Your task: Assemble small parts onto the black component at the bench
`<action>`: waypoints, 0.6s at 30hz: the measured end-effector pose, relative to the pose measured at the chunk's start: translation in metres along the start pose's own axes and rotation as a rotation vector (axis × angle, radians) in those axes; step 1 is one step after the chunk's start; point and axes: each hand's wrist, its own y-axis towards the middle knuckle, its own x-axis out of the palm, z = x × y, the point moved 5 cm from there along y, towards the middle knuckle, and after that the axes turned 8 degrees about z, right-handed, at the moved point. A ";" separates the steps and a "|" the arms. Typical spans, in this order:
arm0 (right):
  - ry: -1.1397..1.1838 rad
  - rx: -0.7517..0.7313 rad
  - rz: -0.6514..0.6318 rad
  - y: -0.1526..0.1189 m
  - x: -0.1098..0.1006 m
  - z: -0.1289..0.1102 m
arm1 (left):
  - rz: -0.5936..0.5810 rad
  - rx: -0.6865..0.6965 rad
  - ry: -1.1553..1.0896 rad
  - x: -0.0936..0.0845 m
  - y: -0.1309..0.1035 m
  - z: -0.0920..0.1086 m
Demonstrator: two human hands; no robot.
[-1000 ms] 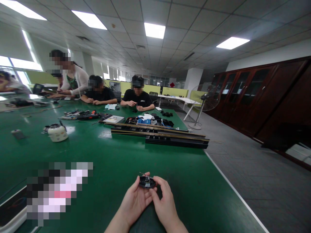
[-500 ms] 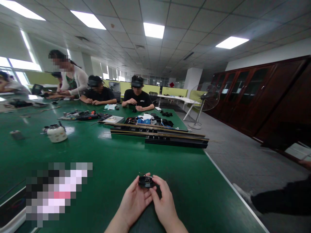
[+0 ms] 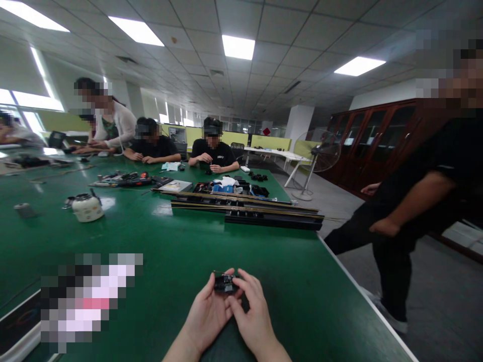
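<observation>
Green, glossy tabletop (image 3: pixel 169 281) in an office with dark-red wooden cabinets (image 3: pixel 372 137)
Above it, the left hand (image 3: pixel 207 311) clasps a small black open-cased device (image 3: pixel 223 284); the right hand (image 3: pixel 255 312) meets its right end, whether pinching I cannot tell; opposite, a black T-shirt (image 3: pixel 207 151) bears white lettering (image 3: pixel 221 157) too small to read

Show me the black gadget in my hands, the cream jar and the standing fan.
Black gadget (image 3: pixel 224 283): head view, on the middle of its visible side.
Cream jar (image 3: pixel 87 209): head view, on the front of its body.
Standing fan (image 3: pixel 316 150): head view, on the hub amid its wire cage.
</observation>
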 end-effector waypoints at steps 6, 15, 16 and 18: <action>0.022 0.007 -0.011 0.002 0.002 0.000 | 0.036 -0.017 -0.018 0.002 0.000 -0.003; 0.013 0.025 -0.064 0.003 0.004 0.000 | 0.133 -0.010 -0.011 -0.007 0.002 -0.004; 0.009 0.020 -0.068 0.003 0.004 -0.001 | 0.136 -0.004 -0.006 -0.007 0.002 -0.003; 0.000 0.002 -0.068 0.003 0.003 -0.002 | 0.140 0.013 0.002 -0.008 0.002 -0.003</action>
